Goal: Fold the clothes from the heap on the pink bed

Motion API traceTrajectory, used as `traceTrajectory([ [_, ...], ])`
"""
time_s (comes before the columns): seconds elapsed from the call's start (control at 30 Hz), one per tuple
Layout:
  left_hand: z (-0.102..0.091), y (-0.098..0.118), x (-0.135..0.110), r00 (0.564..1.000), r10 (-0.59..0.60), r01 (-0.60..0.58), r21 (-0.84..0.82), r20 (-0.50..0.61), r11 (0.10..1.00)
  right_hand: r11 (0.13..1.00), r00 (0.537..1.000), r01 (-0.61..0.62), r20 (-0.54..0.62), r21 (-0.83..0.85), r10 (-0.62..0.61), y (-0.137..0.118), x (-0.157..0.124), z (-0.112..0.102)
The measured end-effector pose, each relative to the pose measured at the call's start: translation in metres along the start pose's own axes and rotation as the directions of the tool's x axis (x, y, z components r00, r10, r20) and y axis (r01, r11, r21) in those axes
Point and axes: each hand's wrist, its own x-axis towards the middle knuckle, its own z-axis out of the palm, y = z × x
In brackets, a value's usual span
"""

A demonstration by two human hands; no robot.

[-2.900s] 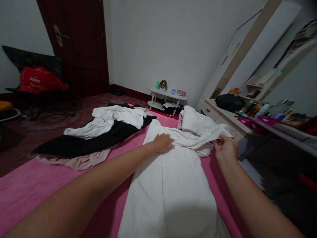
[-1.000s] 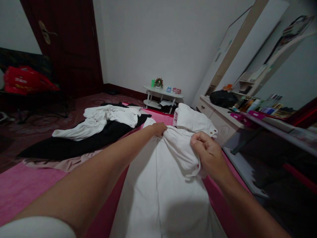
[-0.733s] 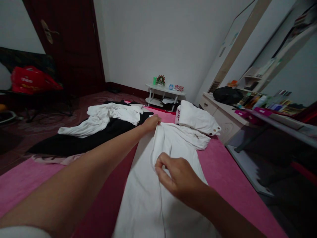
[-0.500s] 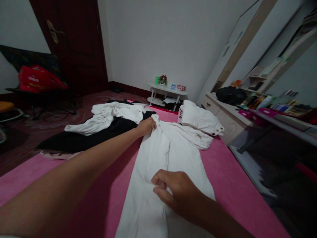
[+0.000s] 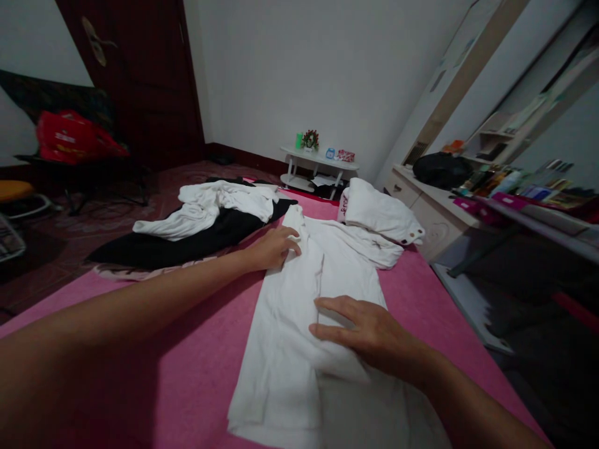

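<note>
A white long-sleeved garment [image 5: 285, 337] lies lengthwise on the pink bed cover [image 5: 196, 368], its left part folded inward over the middle. On its upper left edge rests my left hand [image 5: 276, 248], fingers spread and slightly curled, gripping nothing. My right hand [image 5: 369, 330] is over the middle of the cloth, thumb and fingers apart, seemingly touching the fabric. One sleeve [image 5: 374, 246] of the garment stretches out to the upper right.
Beyond it on the right sits a folded white garment [image 5: 379, 212] with snap buttons. To the left, a crumpled white top [image 5: 201, 209] lies on black clothing [image 5: 154, 246]. A cluttered dresser [image 5: 421, 193] and a desk [image 5: 538, 218] stand along the right side.
My left hand has let go of the garment's top edge and moved nearer. My right hand has opened and moved slightly right and away from me. The view has shifted a little.
</note>
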Motion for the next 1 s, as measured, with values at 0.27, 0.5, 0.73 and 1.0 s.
traceTrajectory([
  [0.27,-0.027,0.046,-0.041,0.967,0.183,-0.113,-0.344,0.178,0.932,0.849,0.986,-0.107,-0.057,0.518,0.159,-0.023,0.024,-0.005],
  [0.5,-0.037,0.059,-0.058,0.964,0.057,0.114,-0.597,0.259,0.794,-0.125,0.475,-0.451,0.356,0.884,0.805,0.001,0.043,0.025],
  [0.73,-0.032,0.078,-0.069,0.967,-0.084,0.196,-0.497,0.239,0.845,-0.218,0.453,-0.325,0.354,0.920,0.818,-0.001,0.057,0.023],
  [1.0,-0.022,0.090,-0.063,0.947,-0.234,0.321,-0.656,0.220,0.683,0.095,0.634,-0.344,0.157,0.934,0.757,-0.001,0.060,0.018],
])
